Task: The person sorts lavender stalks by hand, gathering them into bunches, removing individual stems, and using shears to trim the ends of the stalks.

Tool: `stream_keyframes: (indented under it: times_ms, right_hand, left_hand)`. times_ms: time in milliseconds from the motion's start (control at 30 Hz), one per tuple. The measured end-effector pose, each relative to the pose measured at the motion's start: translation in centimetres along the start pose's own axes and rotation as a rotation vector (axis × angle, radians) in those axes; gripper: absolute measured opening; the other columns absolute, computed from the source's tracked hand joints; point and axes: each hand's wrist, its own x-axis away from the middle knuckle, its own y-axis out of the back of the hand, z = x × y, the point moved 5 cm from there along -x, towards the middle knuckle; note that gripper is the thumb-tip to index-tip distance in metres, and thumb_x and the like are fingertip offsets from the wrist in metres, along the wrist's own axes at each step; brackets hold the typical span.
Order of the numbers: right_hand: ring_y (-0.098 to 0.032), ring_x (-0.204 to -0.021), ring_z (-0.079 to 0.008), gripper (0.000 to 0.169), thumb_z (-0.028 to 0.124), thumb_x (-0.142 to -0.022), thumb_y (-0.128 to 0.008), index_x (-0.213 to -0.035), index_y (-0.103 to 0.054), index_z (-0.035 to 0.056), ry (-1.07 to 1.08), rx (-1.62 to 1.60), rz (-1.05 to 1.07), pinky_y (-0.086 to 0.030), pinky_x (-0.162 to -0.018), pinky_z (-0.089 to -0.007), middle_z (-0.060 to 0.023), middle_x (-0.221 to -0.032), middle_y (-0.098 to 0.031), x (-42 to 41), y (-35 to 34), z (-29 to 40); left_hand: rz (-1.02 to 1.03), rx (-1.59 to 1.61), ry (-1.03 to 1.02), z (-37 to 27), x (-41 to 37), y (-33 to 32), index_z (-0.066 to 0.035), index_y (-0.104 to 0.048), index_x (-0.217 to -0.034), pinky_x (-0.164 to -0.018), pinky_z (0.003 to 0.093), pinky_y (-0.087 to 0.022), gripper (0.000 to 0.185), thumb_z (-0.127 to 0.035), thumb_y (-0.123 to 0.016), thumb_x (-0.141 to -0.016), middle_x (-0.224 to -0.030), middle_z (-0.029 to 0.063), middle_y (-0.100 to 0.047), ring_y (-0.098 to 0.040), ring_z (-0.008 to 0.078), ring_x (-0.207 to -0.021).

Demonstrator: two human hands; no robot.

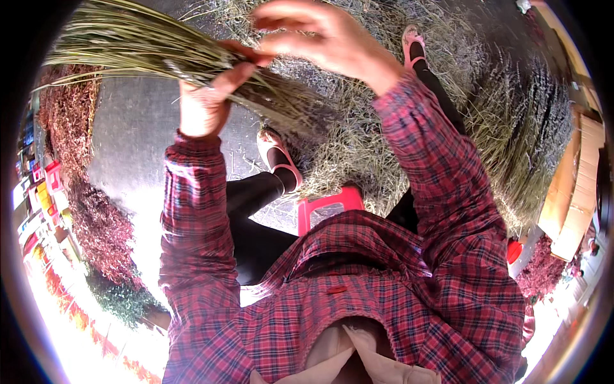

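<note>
A thick bundle of dried stems (pixel 129 43), probably lavender, lies across the top left, its stalk ends pointing left and its darker flower heads (pixel 292 103) pointing right and down. My left hand (pixel 208 98) is closed around it near the heads, thumb on top. My right hand (pixel 321 43), blurred, is raised just right of the bundle with its fingers apart; nothing shows in it. The fingertips of the left hand show at the bundle's far side, close to the right hand's fingers.
Loose dried stems (pixel 345 139) litter the floor around my pink shoes (pixel 278 151). A red plastic stool (pixel 331 201) stands below me. More lavender-like stems (pixel 523 125) are heaped at right, beside cardboard (pixel 575 192). Reddish dried plants (pixel 100 230) line the left.
</note>
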Motion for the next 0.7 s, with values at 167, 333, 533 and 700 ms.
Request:
stream_keyframes:
  times_ms: [167, 333, 533, 700]
  right_hand:
    - [-0.063, -0.094, -0.0159, 0.032, 0.026, -0.09, -0.056, -0.105, -0.063, -0.0007, -0.595, -0.387, -0.626, -0.05, -0.085, -0.0282, -0.0113, -0.098, -0.065, 14.1, 2.3, -17.0]
    - [-0.063, -0.083, -0.0178, 0.022, 0.017, -0.083, -0.06, -0.099, -0.065, 0.0023, -1.106, -0.217, -0.099, -0.053, -0.073, -0.0274, -0.0107, -0.102, -0.063, 20.6, -11.2, -23.4]
    - [-0.059, -0.099, -0.0346, 0.043, 0.015, -0.086, -0.056, -0.127, -0.05, 0.0069, -0.86, 0.246, -0.037, -0.049, -0.085, -0.0413, -0.0191, -0.11, -0.06, 20.2, -17.5, -26.5]
    - [-0.056, -0.101, -0.0314, 0.026, 0.016, -0.091, -0.045, -0.113, -0.057, 0.012, -0.988, 0.57, 0.195, -0.049, -0.082, -0.0427, -0.0126, -0.108, -0.056, 18.3, -18.3, -26.8]
  left_hand:
    - [-0.18, 0.134, -0.048, -3.4, -1.1, 7.4, 0.001, -0.061, -0.096, -0.096, 0.0416, -0.042, 0.016, -0.006, -0.062, -0.082, -0.093, 0.0122, -0.065, -0.061, 0.0278, -0.097]
    - [-0.342, 0.37, -0.012, -4.8, 1.1, 13.2, 0.004, -0.057, -0.103, -0.106, 0.0464, -0.034, 0.022, -0.009, -0.06, -0.086, -0.101, 0.0139, -0.06, -0.054, 0.0324, -0.108]
    - [-0.326, 0.421, 0.007, -5.7, 0.8, 13.7, 0.004, -0.054, -0.105, -0.109, 0.0452, -0.029, 0.022, -0.008, -0.057, -0.087, -0.102, 0.0146, -0.055, -0.047, 0.0313, -0.114]
    - [-0.4, 0.266, 0.012, -5.9, 1.9, 14.4, 0.002, -0.051, -0.109, -0.11, 0.0448, -0.029, 0.023, -0.012, -0.052, -0.091, -0.103, 0.0132, -0.054, -0.047, 0.0297, -0.115]
